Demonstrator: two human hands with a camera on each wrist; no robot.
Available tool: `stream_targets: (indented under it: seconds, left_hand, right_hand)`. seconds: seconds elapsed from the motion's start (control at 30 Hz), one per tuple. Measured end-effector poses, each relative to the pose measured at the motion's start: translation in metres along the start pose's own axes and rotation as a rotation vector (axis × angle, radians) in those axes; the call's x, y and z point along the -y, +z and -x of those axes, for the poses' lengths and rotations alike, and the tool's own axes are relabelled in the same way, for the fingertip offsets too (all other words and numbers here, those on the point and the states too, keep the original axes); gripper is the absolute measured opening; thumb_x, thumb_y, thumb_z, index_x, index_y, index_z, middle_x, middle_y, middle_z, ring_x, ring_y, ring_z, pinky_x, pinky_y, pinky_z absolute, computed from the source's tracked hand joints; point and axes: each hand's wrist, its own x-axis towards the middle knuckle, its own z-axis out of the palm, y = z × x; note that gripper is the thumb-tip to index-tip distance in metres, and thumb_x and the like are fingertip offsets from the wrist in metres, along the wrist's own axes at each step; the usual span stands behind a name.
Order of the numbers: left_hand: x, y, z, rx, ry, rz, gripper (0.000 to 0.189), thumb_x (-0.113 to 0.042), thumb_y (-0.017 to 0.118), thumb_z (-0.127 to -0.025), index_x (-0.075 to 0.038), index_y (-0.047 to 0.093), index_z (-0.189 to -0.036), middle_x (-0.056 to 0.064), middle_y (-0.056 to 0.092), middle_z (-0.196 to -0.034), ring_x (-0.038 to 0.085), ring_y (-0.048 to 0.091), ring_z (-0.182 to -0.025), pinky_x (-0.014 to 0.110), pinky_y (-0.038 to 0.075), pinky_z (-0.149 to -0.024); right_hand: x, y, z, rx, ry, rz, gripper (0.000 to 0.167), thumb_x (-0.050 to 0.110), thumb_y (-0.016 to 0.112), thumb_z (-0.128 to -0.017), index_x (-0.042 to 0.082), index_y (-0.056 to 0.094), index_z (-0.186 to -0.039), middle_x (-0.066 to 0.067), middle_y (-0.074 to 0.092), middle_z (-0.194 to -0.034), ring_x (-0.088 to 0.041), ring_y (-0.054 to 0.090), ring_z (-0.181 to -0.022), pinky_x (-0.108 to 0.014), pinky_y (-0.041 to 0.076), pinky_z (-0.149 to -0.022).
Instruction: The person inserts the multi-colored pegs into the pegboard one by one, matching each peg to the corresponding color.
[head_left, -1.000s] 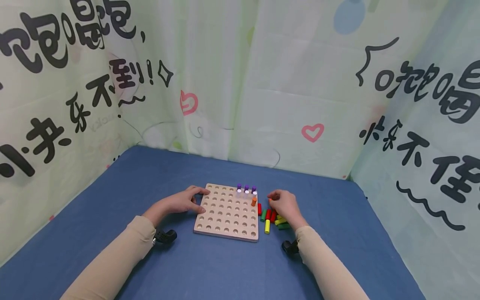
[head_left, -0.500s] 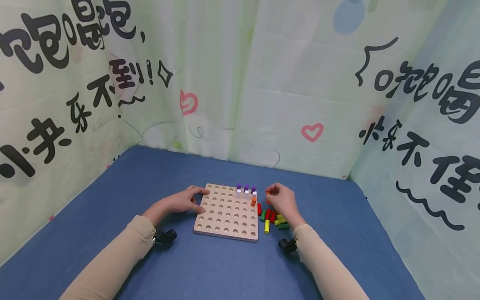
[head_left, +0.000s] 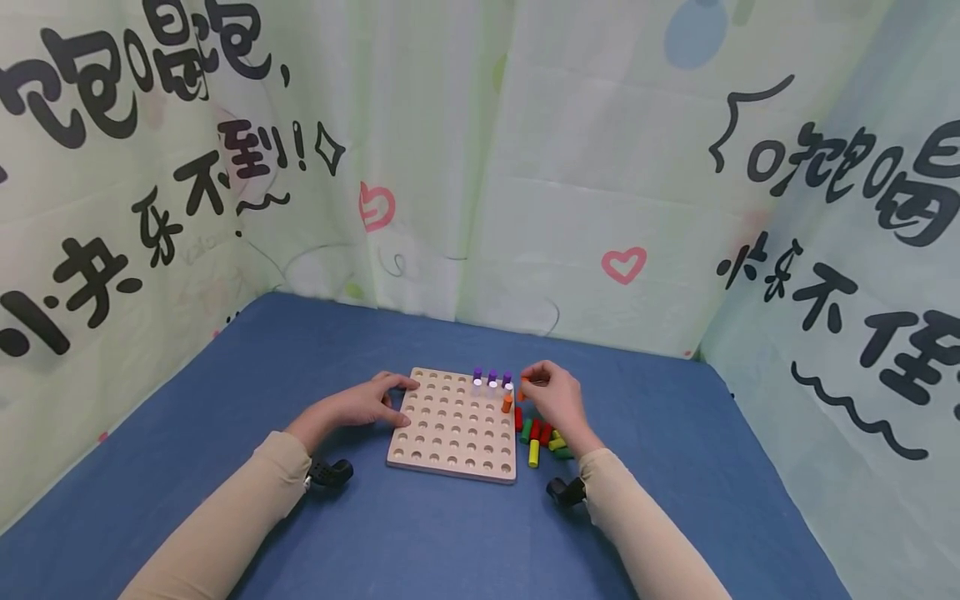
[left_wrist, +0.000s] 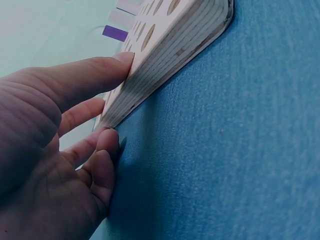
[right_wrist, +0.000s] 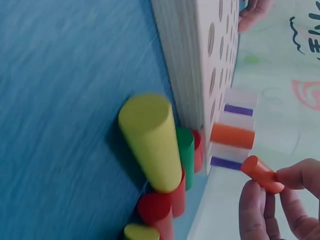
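Beyond both hands, pale curtains (head_left: 427, 250) with black lettering (head_left: 825, 158) and pink hearts (head_left: 624, 265); beneath the hands, a blue desk (head_left: 405, 542).

Head view: to the right of the left hand (head_left: 360, 402), a wooden board (head_left: 447, 436) with rows of round holes. Left hand relaxed, thumb and forefinger spread along the board's left edge. At the board's far corner, just left of the right hand (head_left: 557, 400), three purple pegs (head_left: 492, 374) in the back row, three white pegs (head_left: 492, 387) in front of them, and one standing orange peg (head_left: 507, 403) in the row after. Right hand just beside that corner, fingers closed on a second orange peg (right_wrist: 262, 174). Nearer the person than the right hand, loose red pegs (head_left: 546, 433), green pegs (head_left: 527, 431) and yellow pegs (head_left: 534, 452) on the desk.

Left wrist view: thumb of the left hand on the board's upper rim, another finger farther along, lower fingers loosely bent below the layered side. Past the fingertips, a purple peg upright.

Right wrist view: second orange peg slanted, raised off the desk, pinched between the right hand's thumb and fingertips. Just ahead of those fingertips, the standing orange peg among white and purple ones. Closer to the camera than the hand, a yellow peg partly covering green and red ones beside the board. Across the board from the right hand, a small part of the left hand.
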Motion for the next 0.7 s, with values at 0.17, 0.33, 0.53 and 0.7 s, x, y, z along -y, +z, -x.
stream_targets:
  seconds: [0.17,0.33,0.53,0.7]
  left_hand:
    - [0.001,0.0,0.001,0.001,0.008,-0.001,0.068,-0.027,0.077,-0.095,-0.012,0.047,-0.154,0.017,0.038,-0.147,0.022,0.048,-0.091,0.036,0.041,-0.076]
    - [0.001,0.001,0.0,-0.001,0.008,0.002,0.068,-0.027,0.077,-0.095,-0.012,0.047,-0.154,0.017,0.038,-0.147,0.022,0.047,-0.091,0.036,0.041,-0.077]
    - [0.001,0.0,0.001,0.001,0.01,0.007,0.068,-0.027,0.077,-0.095,-0.012,0.047,-0.154,0.018,0.037,-0.148,0.022,0.047,-0.09,0.036,0.041,-0.076]
    - [0.0,0.0,0.002,0.0,0.013,0.004,0.068,-0.027,0.077,-0.095,-0.012,0.047,-0.154,0.018,0.037,-0.148,0.022,0.047,-0.089,0.036,0.041,-0.075]
  right_hand:
    - [0.006,0.006,0.002,-0.021,-0.032,-0.028,0.015,0.017,0.072,-0.096,0.009,0.071,-0.109,-0.011,0.073,-0.109,-0.026,0.07,-0.099,-0.044,0.057,-0.088]
    - [0.009,0.011,0.003,-0.035,-0.046,-0.046,0.013,0.02,0.074,-0.096,0.011,0.072,-0.105,-0.009,0.073,-0.104,-0.024,0.069,-0.094,-0.042,0.057,-0.083]
    - [0.009,0.017,0.004,-0.006,-0.025,-0.072,0.012,0.023,0.074,-0.097,0.012,0.071,-0.102,-0.007,0.072,-0.102,-0.022,0.069,-0.091,-0.04,0.057,-0.083]
    - [0.01,0.021,0.004,-0.001,-0.02,-0.062,0.013,0.025,0.076,-0.096,0.013,0.071,-0.1,-0.006,0.072,-0.1,-0.021,0.066,-0.088,-0.035,0.053,-0.075]
